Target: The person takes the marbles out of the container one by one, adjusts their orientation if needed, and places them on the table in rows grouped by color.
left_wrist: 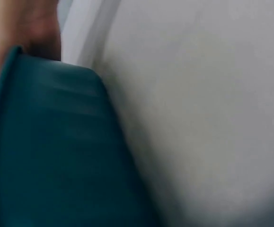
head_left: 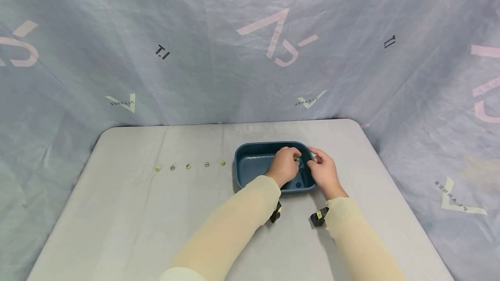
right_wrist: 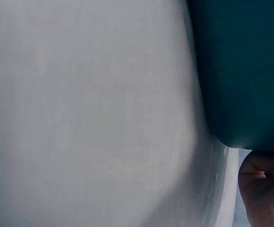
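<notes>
A dark teal tray (head_left: 250,172) sits right of the table's middle. Several small marbles, one of them a dark blue marble (head_left: 298,184), lie at its right end. My left hand (head_left: 284,166) reaches into the tray with bent fingers, and a yellow-green marble (head_left: 297,159) shows at its fingertips. Whether they pinch it is too small to tell. At the tray's right rim my right hand (head_left: 325,172) holds the edge between thumb and fingers. The tray's outer wall (left_wrist: 56,142) fills much of the left wrist view; its dark side (right_wrist: 245,71) also shows in the right wrist view.
Left of the tray, a spaced row of several marbles runs across the pale table (head_left: 117,211), from a yellow marble (head_left: 158,168) to another yellow marble (head_left: 223,163) near the tray. A grey printed cloth (head_left: 218,77) hangs behind the table and at both sides.
</notes>
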`<state>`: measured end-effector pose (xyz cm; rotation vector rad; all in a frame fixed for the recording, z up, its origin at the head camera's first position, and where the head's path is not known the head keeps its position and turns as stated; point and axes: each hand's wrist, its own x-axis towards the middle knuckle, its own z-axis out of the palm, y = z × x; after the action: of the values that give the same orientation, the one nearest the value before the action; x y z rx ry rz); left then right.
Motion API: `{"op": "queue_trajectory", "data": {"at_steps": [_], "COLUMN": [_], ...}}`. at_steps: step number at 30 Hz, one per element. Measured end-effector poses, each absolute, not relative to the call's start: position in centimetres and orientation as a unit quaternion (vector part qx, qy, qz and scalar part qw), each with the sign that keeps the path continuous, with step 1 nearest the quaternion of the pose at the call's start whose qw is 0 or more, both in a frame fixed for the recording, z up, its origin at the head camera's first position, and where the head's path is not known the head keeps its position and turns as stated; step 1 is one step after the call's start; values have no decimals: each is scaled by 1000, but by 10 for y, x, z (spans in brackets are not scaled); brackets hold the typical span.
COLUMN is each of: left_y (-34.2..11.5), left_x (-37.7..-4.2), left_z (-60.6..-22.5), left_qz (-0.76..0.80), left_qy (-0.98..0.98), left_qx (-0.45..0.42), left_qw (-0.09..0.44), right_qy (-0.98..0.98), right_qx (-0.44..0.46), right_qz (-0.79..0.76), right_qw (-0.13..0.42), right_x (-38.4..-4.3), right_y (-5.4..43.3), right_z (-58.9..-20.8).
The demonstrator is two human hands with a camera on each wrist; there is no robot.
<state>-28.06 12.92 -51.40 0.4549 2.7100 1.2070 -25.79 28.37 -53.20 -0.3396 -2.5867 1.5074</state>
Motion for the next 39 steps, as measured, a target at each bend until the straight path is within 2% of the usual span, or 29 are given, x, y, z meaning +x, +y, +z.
{"op": "queue_trajectory", "data": {"at_steps": [6, 19, 39], "left_y": [130, 136, 136], "left_x": [-285, -284, -289], "left_z": [-526, -528, -532], "left_qz": [384, 305, 317], "left_qy": [905, 927, 927], "left_qx": [167, 202, 155], "left_qw": [73, 88, 126], "right_qy": [-856, -855, -854], "right_qx": [-115, -111, -113], "right_qz": [500, 502, 503], "right_qw": [63, 66, 71], "right_x": [-257, -258, -259], "right_y": [283, 284, 283], "right_z": [-530, -533, -534]}}
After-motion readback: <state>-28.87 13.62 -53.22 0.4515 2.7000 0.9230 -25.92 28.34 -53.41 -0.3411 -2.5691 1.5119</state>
